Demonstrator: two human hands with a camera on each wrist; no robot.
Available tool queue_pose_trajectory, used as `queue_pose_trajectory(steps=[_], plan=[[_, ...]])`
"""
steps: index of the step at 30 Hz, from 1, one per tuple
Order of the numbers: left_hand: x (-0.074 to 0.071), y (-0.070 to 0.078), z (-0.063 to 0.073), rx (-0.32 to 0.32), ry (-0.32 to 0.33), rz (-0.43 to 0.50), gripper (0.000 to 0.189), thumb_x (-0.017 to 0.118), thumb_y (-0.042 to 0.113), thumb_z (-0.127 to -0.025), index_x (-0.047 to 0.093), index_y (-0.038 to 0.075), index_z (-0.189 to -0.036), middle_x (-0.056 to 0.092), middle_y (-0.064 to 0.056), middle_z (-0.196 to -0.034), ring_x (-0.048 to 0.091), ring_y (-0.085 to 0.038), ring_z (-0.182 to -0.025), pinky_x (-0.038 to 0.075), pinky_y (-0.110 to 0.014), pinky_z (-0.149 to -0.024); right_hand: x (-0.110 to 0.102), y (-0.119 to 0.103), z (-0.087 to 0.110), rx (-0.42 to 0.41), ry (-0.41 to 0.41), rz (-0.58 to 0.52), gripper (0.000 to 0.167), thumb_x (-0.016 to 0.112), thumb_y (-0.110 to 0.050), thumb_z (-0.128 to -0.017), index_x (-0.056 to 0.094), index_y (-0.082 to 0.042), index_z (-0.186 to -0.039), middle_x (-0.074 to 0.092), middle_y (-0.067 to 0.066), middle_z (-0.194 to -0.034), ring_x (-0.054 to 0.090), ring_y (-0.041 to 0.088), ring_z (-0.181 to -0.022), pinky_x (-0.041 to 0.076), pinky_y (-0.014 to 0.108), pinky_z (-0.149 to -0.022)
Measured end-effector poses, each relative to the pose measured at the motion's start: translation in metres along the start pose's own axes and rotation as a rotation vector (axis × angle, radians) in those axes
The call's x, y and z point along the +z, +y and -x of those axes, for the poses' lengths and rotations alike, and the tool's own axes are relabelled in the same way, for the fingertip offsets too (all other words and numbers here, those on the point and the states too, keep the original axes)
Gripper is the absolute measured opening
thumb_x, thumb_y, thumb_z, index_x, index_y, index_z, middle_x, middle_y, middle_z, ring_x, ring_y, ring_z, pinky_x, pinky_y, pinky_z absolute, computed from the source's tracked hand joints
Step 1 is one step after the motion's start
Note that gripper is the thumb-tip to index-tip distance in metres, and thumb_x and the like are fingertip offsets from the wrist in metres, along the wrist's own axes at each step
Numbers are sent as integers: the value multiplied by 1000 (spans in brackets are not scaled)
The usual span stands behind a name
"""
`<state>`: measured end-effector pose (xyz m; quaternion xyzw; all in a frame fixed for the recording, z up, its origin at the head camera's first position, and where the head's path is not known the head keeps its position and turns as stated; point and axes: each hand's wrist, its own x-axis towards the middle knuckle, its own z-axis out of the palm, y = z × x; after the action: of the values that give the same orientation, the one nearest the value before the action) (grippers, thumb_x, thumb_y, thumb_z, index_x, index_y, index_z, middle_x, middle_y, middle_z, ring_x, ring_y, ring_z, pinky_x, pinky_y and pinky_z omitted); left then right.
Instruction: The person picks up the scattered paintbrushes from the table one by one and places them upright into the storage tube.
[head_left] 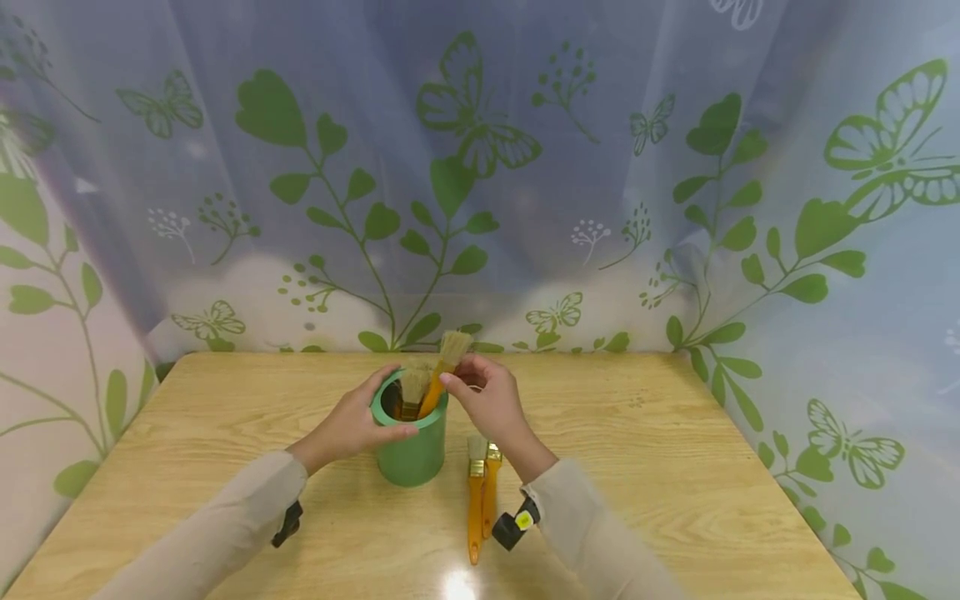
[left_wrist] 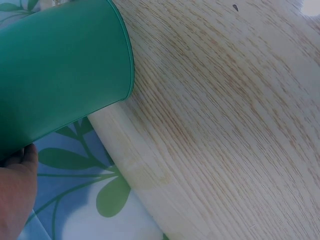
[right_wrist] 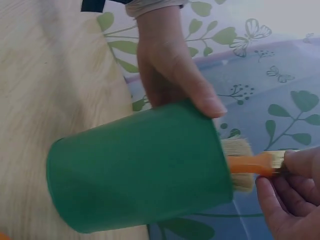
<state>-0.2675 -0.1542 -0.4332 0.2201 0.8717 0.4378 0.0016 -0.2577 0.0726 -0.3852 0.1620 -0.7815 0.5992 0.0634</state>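
A green cylindrical container stands on the wooden table. My left hand grips its rim from the left, thumb along the near side. With my right hand I pinch a paintbrush near its metal band; its bristles point up and its orange handle runs down inside the container. The right wrist view shows the handle crossing the rim. Beside it, another paintbrush stands bristles up in the container, its handle hidden by the wall. Only the container's side shows in the left wrist view.
Two more orange-handled paintbrushes, one left of the other, lie side by side on the table, right of the container and under my right wrist. A curtain with leaves and butterflies hangs behind the table's far edge and along its sides.
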Motion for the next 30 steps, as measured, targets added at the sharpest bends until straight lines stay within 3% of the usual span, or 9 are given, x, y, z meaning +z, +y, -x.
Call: queue_pose_trajectory(steps=[5, 10, 18, 23, 30], plan=[[1, -2, 1, 41, -8, 45, 90, 80, 40, -77, 30, 11, -147, 53, -15, -134, 55, -34, -117, 48, -51, -93, -3, 10, 9, -19, -10, 3, 28, 67, -16, -91, 66, 1, -113, 68, 14, -107, 66, 26, -97, 53, 37, -87], [0, -2, 2, 30, -5, 40, 83, 80, 42, -76, 37, 11, -140, 56, -10, -128, 57, -30, -114, 49, -47, -91, -17, 20, 13, -6, 24, 13, 25, 68, -18, -91, 68, -4, -112, 69, 11, -106, 66, 22, -96, 53, 34, -86], [0, -2, 2, 4, -15, 34, 90, 80, 46, -76, 32, 14, -145, 52, -10, -134, 54, -29, -120, 48, -47, -94, -44, 47, 23, 119, 96, 49, 24, 67, -16, -91, 69, -2, -111, 69, 11, -104, 65, 21, -93, 54, 33, -84], [0, -3, 2, 2, -14, 35, 89, 79, 46, -76, 32, 15, -145, 52, -9, -134, 54, -28, -120, 48, -47, -94, -60, 43, 35, 225, 119, 102, 24, 64, -12, -93, 67, 3, -111, 68, 16, -104, 65, 25, -93, 54, 36, -82], [1, -7, 1, 16, -17, 54, 86, 79, 44, -77, 32, 18, -145, 52, -8, -135, 53, -28, -121, 47, -47, -95, -78, 86, 39, 299, 145, 110, 28, 65, -17, -93, 67, 2, -113, 68, 13, -104, 66, 25, -94, 54, 41, -84]])
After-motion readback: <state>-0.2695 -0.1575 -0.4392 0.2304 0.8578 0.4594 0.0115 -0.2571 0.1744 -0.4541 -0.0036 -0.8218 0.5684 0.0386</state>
